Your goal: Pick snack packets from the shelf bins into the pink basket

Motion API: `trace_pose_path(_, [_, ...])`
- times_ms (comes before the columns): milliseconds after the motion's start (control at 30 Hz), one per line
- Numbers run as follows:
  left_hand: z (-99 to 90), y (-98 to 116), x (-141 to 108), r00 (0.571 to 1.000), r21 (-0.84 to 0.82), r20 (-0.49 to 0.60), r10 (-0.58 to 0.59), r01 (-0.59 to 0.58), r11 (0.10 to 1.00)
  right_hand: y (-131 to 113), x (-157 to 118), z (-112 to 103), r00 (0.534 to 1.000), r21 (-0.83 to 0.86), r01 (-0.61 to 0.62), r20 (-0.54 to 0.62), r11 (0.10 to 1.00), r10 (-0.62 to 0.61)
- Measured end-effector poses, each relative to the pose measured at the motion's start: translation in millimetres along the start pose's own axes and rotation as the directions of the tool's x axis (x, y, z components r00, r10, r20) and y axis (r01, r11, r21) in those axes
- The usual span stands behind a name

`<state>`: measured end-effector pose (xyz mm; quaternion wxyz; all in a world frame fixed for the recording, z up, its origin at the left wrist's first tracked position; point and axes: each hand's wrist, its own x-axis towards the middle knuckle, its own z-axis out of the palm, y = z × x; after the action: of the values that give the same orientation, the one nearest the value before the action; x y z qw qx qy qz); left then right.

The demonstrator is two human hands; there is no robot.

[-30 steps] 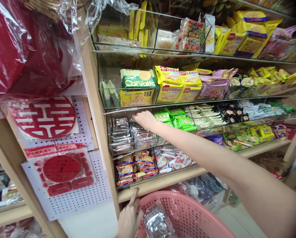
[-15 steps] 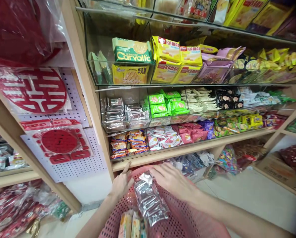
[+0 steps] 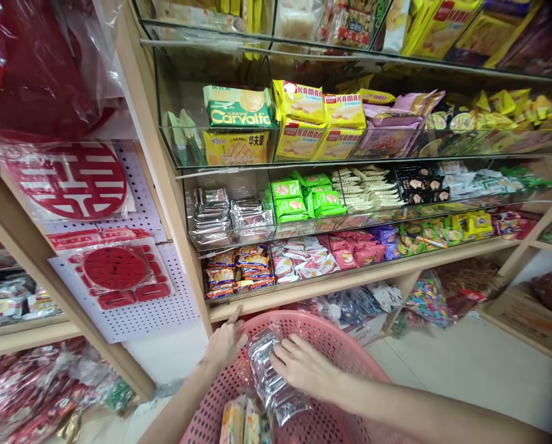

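A pink perforated basket point(image 3: 345, 345) stands below the shelves at the bottom centre. My left hand point(image 3: 226, 341) is at the basket's left rim, its index finger stretched toward the wooden shelf edge and nothing seen in it. Inside the basket lies a row of silver packets point(image 3: 276, 382) in clear wrap. My right hand point(image 3: 301, 367) rests on the upper right side of these packets with its fingers bent over them. Closer to me in the basket are some yellowish wrapped snacks point(image 3: 234, 422).
Glass-fronted shelves hold silver packets point(image 3: 211, 216), green packets point(image 3: 288, 198), orange packets point(image 3: 221, 271) and yellow boxes point(image 3: 301, 102). Red decorations point(image 3: 113, 266) hang on a pegboard at the left. Bagged goods point(image 3: 424, 299) lie under the lowest shelf.
My right hand has moved down and left from the basket's rim onto the silver packets, uncovering the far rim. My left hand has barely moved. The view has shifted slightly.
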<state>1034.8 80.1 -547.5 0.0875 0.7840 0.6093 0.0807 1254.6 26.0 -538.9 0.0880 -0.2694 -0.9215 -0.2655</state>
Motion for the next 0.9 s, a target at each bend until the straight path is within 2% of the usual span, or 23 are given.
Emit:
trace_pose_path(167, [-2.1,3,-2,1.0,0.006,0.004,-0.018,0.018,1.0,-4,6,5,1.0,0.029,0.012,-0.005,1.0,-0.012])
trace_pose_path(700, [0.2,-1,-2,1.0,-0.021,-0.013,-0.005,0.005,1.0,-14,-5,23,0.994,0.029,-0.08,-0.077,0.996,0.082])
trace_pose_path(800, [0.3,-2,-2,1.0,-0.026,-0.001,-0.014,0.014,1.0,-15,-3,22,0.994,0.038,-0.084,-0.071,0.996,0.087])
trace_pose_path(900, [0.6,-3,-2,1.0,-0.04,-0.013,-0.005,0.005,0.999,-11,0,12,0.99,0.073,-0.109,-0.085,0.991,0.115])
